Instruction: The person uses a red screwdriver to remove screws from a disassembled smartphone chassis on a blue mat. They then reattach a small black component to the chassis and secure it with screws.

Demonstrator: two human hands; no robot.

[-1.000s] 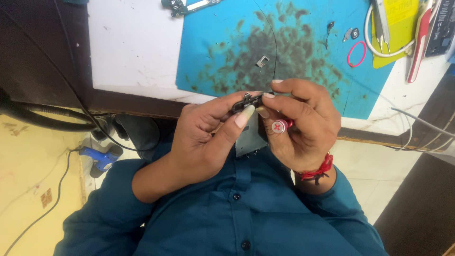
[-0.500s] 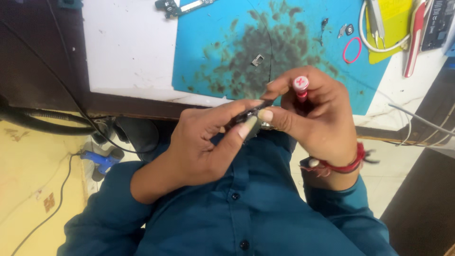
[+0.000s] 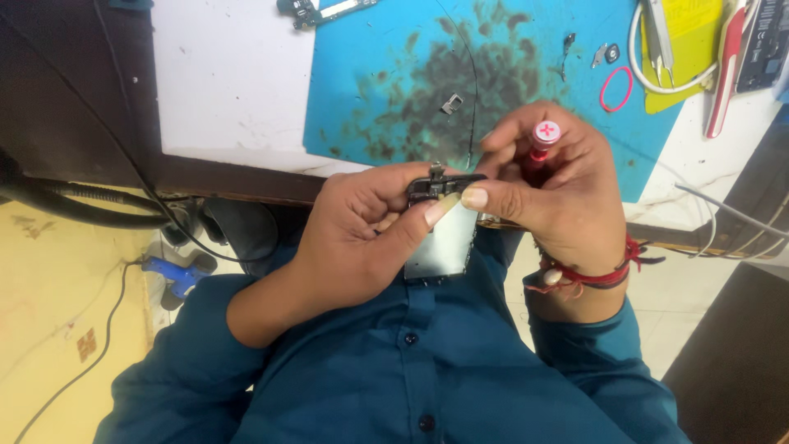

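Note:
My left hand (image 3: 362, 238) grips an opened phone body (image 3: 441, 247), a flat grey metal panel with a dark top edge, held upright against my chest above the table edge. The left thumb presses on its upper part. My right hand (image 3: 551, 197) holds a small screwdriver with a red and white cap (image 3: 545, 132), its shaft hidden behind my fingers and pointing down at the phone's top edge. The right thumb touches the phone next to the left thumb. A red thread band sits on my right wrist.
A stained blue work mat (image 3: 493, 74) lies on the white table (image 3: 230, 82). On it are a small metal bracket (image 3: 451, 104), tiny parts (image 3: 604, 53) and a pink rubber band (image 3: 616, 88). A circuit board (image 3: 320, 8), white cable, tweezers and red tool lie at the far edge.
The right hand has turned so the screwdriver's cap rose from below the fingers to above them, tip at the phone's top. Both hands stayed together near the table edge.

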